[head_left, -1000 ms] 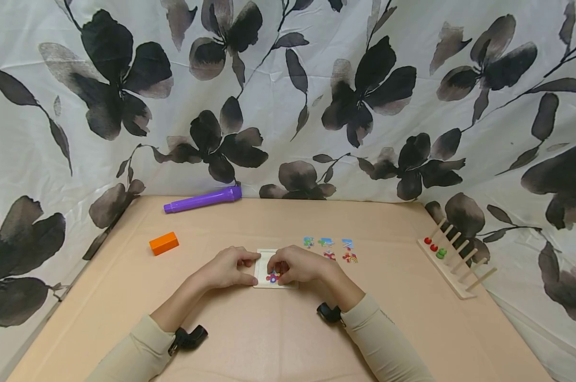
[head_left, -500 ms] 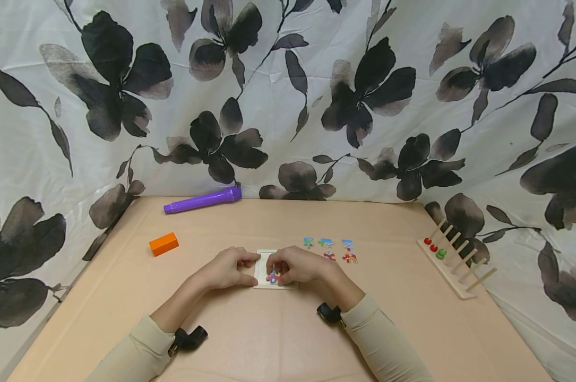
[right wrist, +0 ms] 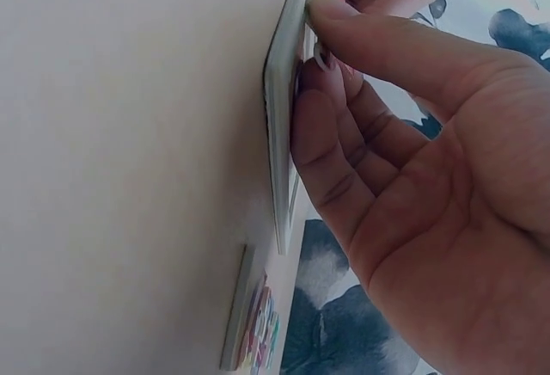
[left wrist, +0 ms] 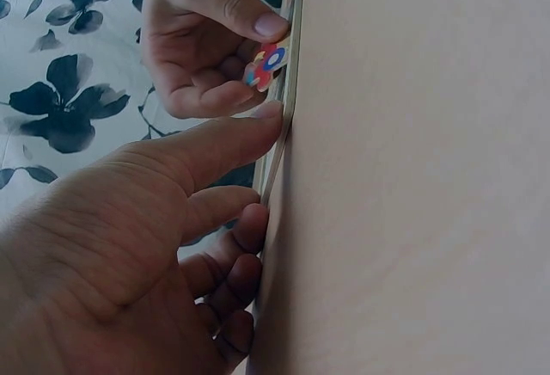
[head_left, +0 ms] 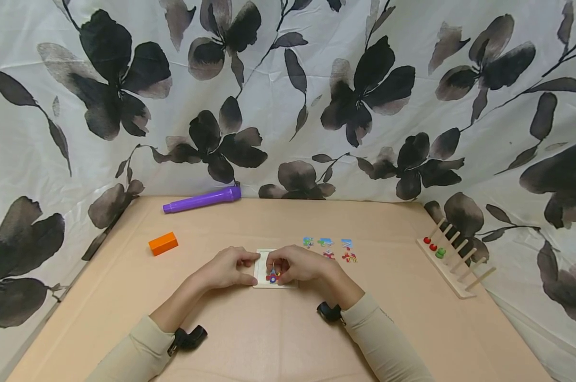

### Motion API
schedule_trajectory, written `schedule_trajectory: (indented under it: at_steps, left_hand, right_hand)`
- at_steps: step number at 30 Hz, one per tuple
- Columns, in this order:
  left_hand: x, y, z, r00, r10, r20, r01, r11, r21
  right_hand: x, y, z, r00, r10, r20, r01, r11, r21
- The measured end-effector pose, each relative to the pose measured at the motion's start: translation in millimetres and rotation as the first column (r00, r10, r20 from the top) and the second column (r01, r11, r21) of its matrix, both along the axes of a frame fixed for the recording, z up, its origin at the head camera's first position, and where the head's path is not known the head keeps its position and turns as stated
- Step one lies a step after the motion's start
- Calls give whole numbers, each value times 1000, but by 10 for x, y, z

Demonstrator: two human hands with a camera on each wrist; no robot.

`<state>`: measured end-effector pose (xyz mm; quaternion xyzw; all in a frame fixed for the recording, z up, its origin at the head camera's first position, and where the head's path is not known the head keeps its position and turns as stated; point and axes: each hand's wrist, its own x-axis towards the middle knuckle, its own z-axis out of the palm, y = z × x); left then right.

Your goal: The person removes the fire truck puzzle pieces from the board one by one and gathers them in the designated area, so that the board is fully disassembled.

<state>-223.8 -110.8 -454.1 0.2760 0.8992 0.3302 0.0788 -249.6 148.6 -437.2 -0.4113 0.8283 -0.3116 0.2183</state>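
A small white rectangular puzzle tray [head_left: 263,260] lies on the table between the two hands. My left hand [head_left: 227,268] holds its left side, the thumb at the near corner and the index finger farther up. From the right, my right hand [head_left: 301,264] pinches a colourful puzzle piece [head_left: 272,277] between thumb and fingers, close over the tray's near part. In the left wrist view this puzzle piece [left wrist: 268,64] shows red and yellow with a blue ring, tilted against the tray. Part of it is hidden behind the right fingers in the right wrist view.
Several loose puzzle pieces [head_left: 325,242] lie beyond the right hand, one with a rainbow [head_left: 349,258]. An orange block [head_left: 163,243] and a purple marker-shaped tube [head_left: 201,200] lie at the left back. A wooden peg rack [head_left: 452,277] with red and green beads stands at right.
The puzzle piece in my right fingers has tilted slightly over the tray. Both hands have stayed in nearly the same place.
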Motion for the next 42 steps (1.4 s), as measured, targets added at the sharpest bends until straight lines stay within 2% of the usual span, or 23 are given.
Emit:
schedule_trajectory:
  at_steps: [6,16,34,42]
  left_hand:
    - [0,-1,1,1000,3,4,-3,1000,0]
    - [-7,-5,-14,1000,6,9,-6,1000,11]
    - [-2,5,-14,1000,1,-4,-1,1000,6]
    - [-6,5,-12,1000,3,-5,-3,1000,-5]
  right_hand:
    - [5,35,28,996,-23,84,26,999,-36]
    - [-15,76,15,988,-31,154,43,996,-75]
    - [-71,142,-6,980,-25,195,48,993,-111]
    - [-77,235,132,975,-48,215,80,987,-142]
